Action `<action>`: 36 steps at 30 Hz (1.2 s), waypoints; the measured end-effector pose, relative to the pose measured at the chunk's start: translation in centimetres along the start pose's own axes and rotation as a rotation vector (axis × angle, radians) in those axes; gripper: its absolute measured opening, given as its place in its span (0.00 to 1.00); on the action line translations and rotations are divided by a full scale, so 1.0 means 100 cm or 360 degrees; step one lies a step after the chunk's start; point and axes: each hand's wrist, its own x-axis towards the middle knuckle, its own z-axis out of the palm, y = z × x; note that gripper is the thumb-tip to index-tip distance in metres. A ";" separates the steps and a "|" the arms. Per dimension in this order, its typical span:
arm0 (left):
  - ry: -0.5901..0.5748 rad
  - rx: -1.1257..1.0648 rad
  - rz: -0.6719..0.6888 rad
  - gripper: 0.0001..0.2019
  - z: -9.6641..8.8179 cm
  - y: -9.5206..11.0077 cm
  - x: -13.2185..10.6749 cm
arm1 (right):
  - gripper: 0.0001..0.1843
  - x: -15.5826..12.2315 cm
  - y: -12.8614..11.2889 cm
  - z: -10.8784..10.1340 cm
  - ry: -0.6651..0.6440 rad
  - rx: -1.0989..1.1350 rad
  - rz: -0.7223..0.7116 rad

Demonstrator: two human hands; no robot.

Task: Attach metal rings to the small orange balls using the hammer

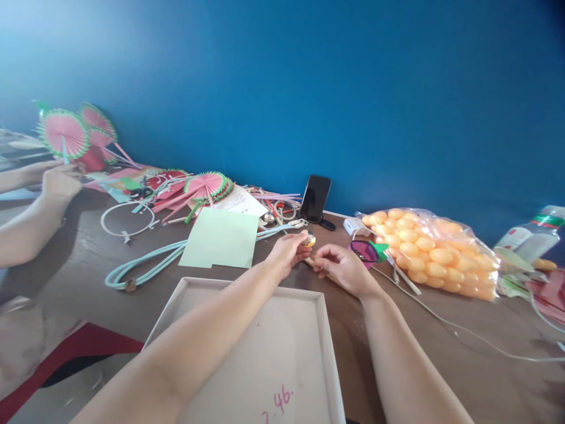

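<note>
My left hand (289, 250) pinches a small yellow-orange ball (309, 239) between thumb and fingertips, just above the brown table. My right hand (339, 268) is curled close beside it, its fingers closed near the ball's underside; what they grip is hidden. Both hands hover beyond the far edge of a shallow white tray (324, 330) with pink writing on its floor. A pink folded paper piece with green tips (366, 250) lies just right of my right hand.
A clear bag of orange balls (435, 250) lies at right, a bottle (532, 235) beyond it. A black phone (315, 197) leans on the blue wall. Green paper (220, 238), mint cord (145, 262), a white ring (128, 219) and pink paper fans (66, 132) lie left, by another person's hands (59, 182).
</note>
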 end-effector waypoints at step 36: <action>-0.0076 -0.0262 -0.0227 0.09 0.002 0.005 -0.001 | 0.16 0.012 0.011 0.011 0.0598 0.0895 0.0159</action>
